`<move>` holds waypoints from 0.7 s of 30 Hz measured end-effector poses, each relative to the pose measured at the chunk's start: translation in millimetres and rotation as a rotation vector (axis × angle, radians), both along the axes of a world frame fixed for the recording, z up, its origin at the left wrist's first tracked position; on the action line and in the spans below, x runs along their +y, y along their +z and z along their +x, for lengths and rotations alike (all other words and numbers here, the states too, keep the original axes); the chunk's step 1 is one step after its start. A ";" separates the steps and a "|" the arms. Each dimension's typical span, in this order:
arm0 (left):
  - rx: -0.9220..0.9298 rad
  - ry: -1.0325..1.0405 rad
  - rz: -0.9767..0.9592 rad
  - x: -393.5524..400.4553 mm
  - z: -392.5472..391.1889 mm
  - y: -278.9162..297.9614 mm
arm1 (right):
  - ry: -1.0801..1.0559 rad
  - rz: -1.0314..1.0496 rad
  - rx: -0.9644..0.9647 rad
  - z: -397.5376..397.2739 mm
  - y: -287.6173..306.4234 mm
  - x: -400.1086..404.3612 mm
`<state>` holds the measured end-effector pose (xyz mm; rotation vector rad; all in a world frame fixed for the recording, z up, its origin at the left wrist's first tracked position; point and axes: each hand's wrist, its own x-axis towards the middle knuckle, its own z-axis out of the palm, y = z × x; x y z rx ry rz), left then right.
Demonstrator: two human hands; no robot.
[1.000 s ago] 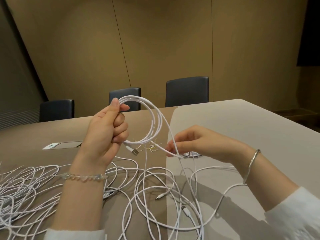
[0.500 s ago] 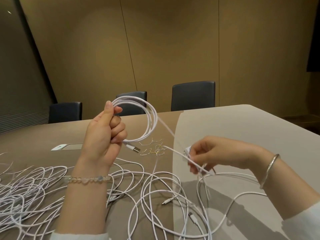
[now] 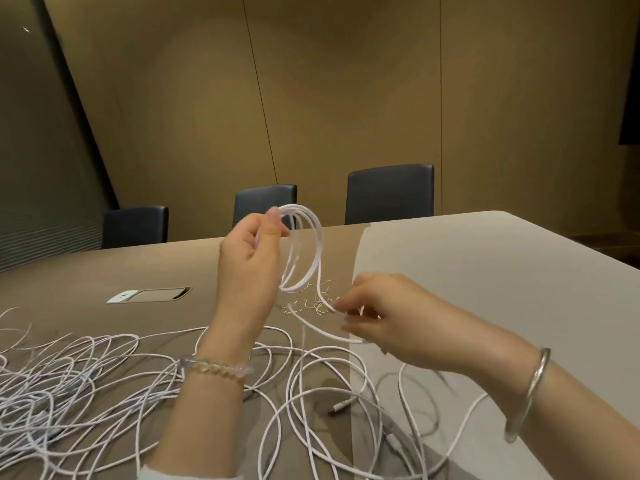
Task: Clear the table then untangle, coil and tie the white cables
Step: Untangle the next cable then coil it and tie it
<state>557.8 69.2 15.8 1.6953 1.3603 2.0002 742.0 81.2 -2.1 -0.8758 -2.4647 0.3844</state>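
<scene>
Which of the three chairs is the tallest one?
The right chair, behind the pale part of the table. Its back rises higher than the middle chair and the left chair.

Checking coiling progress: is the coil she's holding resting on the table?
No, the left hand holds the coil up above the table.

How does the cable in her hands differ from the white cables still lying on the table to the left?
The held cable is gathered into neat loops, lifted off the table; the left pile sprawls in loose, overlapping tangles flat on the table. The held cable is gripped at its top by the left hand, with its free run pinched by the right hand; nothing touches the pile. Both are thin white cables, and neither is tied.
</scene>
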 end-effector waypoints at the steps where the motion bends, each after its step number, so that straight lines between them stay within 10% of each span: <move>1: 0.083 -0.010 -0.007 -0.7 3.3 -0.5 | 0.000 0.055 0.022 -0.9 1.0 -2.1; 10: 0.399 -0.281 -0.191 -0.7 40.3 -7.3 | 0.090 0.023 0.484 8.2 16.1 -5.3; 15: 0.197 -0.397 -0.305 1.9 33.6 -7.9 | 0.136 -0.054 0.555 9.2 15.3 -2.0; 21: -0.193 -0.409 -0.362 8.5 9.9 -7.7 | -0.130 -0.027 0.161 22.6 13.3 9.0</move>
